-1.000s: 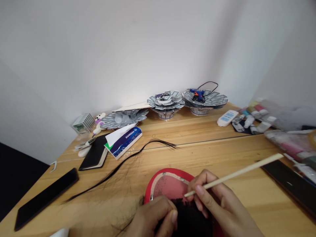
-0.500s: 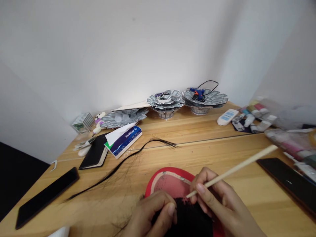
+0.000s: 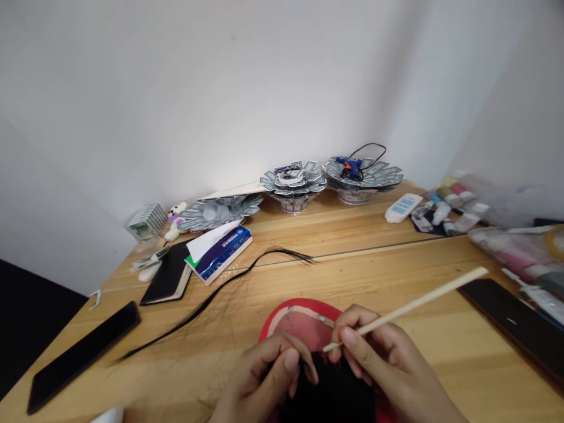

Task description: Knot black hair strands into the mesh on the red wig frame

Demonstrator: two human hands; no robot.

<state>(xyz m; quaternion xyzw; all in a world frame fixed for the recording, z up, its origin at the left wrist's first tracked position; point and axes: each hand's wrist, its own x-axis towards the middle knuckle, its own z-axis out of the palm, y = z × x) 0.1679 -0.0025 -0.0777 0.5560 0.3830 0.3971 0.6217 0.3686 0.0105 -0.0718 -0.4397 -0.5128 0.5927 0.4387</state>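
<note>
Pinching a black hair tuft with the left hand, fingers narrowed and lifted higher than before, right hand penholding a bamboo stick, tip shifted slightly left, above the red-rimmed pad on the wooden table

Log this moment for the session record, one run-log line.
left hand: touching black hair | right hand: holding wooden stick, tip near hair | under hair: red pad | on table: loose hair strand
</note>
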